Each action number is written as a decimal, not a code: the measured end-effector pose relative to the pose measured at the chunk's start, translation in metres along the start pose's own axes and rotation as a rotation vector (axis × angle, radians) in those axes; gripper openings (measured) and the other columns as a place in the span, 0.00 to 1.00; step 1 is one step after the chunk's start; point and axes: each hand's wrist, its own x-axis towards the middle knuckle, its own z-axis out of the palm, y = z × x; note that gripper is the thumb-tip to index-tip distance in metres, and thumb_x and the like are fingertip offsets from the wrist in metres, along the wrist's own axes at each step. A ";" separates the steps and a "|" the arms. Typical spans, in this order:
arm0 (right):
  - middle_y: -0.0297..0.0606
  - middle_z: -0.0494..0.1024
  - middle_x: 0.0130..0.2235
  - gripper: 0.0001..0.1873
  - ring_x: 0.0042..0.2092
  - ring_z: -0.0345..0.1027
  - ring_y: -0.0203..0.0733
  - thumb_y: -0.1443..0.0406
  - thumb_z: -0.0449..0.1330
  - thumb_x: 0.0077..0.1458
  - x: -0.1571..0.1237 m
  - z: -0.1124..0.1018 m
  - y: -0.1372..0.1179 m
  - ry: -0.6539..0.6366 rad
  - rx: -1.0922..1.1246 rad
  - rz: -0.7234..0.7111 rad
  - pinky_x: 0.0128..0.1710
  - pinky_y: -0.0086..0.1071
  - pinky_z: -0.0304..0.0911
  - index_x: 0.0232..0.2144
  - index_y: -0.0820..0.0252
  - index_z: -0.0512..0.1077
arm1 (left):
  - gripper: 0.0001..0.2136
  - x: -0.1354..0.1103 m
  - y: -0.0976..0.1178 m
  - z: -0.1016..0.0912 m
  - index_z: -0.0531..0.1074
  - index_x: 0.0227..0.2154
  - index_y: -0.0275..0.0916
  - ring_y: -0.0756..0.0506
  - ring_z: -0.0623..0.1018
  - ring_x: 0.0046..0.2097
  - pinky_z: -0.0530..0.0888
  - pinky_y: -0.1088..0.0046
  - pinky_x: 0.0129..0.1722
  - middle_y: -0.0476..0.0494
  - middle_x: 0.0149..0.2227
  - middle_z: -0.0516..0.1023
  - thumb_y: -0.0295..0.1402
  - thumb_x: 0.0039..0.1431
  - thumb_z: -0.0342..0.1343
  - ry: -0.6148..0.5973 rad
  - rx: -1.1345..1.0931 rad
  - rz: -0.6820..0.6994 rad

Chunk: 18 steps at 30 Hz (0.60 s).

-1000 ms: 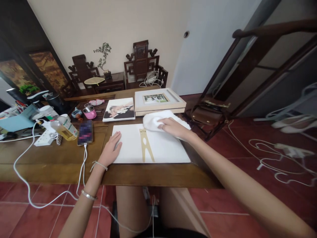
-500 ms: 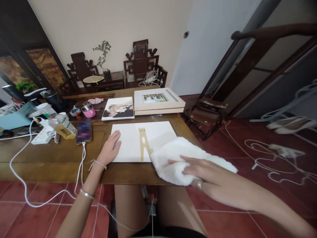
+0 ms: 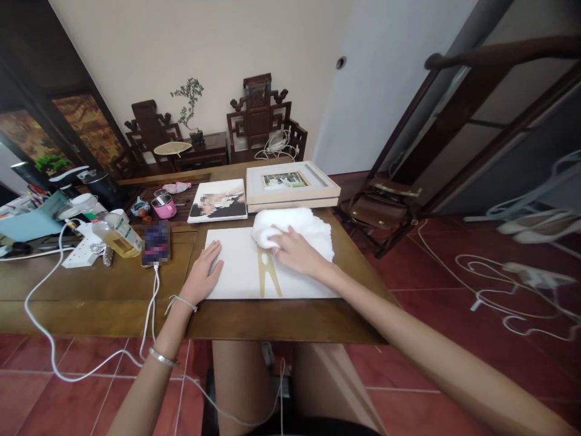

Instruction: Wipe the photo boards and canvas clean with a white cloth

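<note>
A white board (image 3: 231, 266) with a tan A-shaped stand piece (image 3: 267, 281) on it lies flat on the wooden table near its front edge. My left hand (image 3: 206, 271) rests on the board's left edge, fingers stretched out and holding nothing. Bunched under the fingers of my right hand (image 3: 295, 251) is a fluffy white cloth (image 3: 302, 224), pressed on the board's far right part. The cloth covers the top of the tan piece and the board's upper right corner.
Behind the board lie a photo panel (image 3: 218, 200) and stacked pale frames (image 3: 293, 184). To the left are a phone (image 3: 155, 243) on a white cable, a bottle of yellowish liquid (image 3: 117, 235), a pink cup (image 3: 164, 207) and a power strip (image 3: 82, 251). A brown bag (image 3: 381, 211) sits right of the table.
My right hand has moved the cloth from the board's near right corner, away and leftward, to its far side. My left hand stays on the left edge.
</note>
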 end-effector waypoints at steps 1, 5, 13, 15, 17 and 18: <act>0.48 0.72 0.49 0.17 0.60 0.50 0.52 0.72 0.47 0.51 -0.010 0.004 -0.007 -0.002 -0.025 -0.043 0.58 0.51 0.42 0.39 0.67 0.72 | 0.22 0.000 0.000 0.000 0.61 0.55 0.32 0.43 0.57 0.62 0.52 0.58 0.62 0.35 0.60 0.58 0.37 0.60 0.43 -0.001 0.004 -0.002; 0.51 0.63 0.57 0.16 0.63 0.42 0.50 0.73 0.49 0.48 -0.068 0.004 -0.035 -0.031 -0.028 -0.166 0.60 0.54 0.38 0.38 0.66 0.72 | 0.22 0.000 -0.001 0.002 0.61 0.56 0.34 0.43 0.56 0.62 0.52 0.57 0.62 0.37 0.60 0.59 0.36 0.60 0.43 0.014 0.009 0.017; 0.47 0.65 0.56 0.14 0.62 0.46 0.46 0.73 0.50 0.46 -0.104 -0.016 -0.047 -0.154 0.017 -0.227 0.61 0.49 0.41 0.33 0.61 0.73 | 0.21 0.000 0.000 0.002 0.61 0.55 0.34 0.42 0.57 0.62 0.52 0.55 0.61 0.36 0.60 0.59 0.36 0.61 0.42 0.003 0.010 0.021; 0.48 0.67 0.54 0.15 0.62 0.47 0.45 0.73 0.49 0.49 -0.079 -0.014 -0.036 -0.125 -0.011 -0.213 0.60 0.49 0.43 0.37 0.62 0.72 | 0.21 0.000 0.001 0.002 0.61 0.55 0.34 0.42 0.57 0.62 0.52 0.56 0.61 0.36 0.60 0.59 0.36 0.60 0.43 0.004 0.015 0.014; 0.47 0.69 0.53 0.17 0.62 0.46 0.46 0.73 0.47 0.51 -0.048 -0.009 -0.024 -0.109 -0.050 -0.197 0.60 0.49 0.43 0.40 0.62 0.71 | 0.21 0.000 0.002 0.001 0.61 0.55 0.34 0.42 0.56 0.62 0.52 0.56 0.61 0.36 0.60 0.59 0.36 0.60 0.43 0.004 0.012 0.009; 0.46 0.69 0.52 0.17 0.62 0.45 0.47 0.73 0.47 0.51 -0.033 -0.007 -0.018 -0.107 -0.067 -0.193 0.60 0.50 0.43 0.41 0.63 0.70 | 0.21 -0.001 0.002 0.001 0.61 0.55 0.34 0.42 0.56 0.62 0.52 0.56 0.61 0.36 0.60 0.59 0.36 0.60 0.43 0.004 0.007 0.009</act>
